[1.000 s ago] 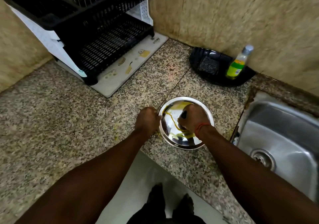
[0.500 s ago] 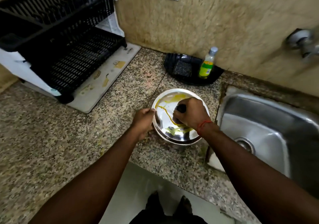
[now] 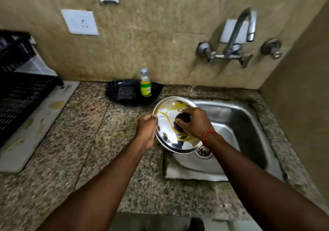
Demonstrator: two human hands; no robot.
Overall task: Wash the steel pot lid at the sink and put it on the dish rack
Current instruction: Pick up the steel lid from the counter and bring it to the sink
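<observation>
The round steel pot lid (image 3: pixel 167 113), streaked with yellow residue, is held up over the left edge of the steel sink (image 3: pixel 236 124). My right hand (image 3: pixel 195 124) grips the lid's dark knob at its centre. My left hand (image 3: pixel 146 130) pinches the lid's left rim. The black dish rack (image 3: pixel 19 92) stands at the far left on a pale mat, partly out of frame.
A wall tap (image 3: pixel 236 35) hangs above the sink with a valve on each side. A black tray (image 3: pixel 154 95) by the wall holds a scrub pad (image 3: pixel 126 93) and a green-labelled soap bottle (image 3: pixel 145 84). Speckled granite counter (image 3: pixel 85 141) lies between rack and sink.
Both hands have lifted the lid off the counter and carried it right, to over the sink's left edge. The view has swung right, bringing the tap into sight.
</observation>
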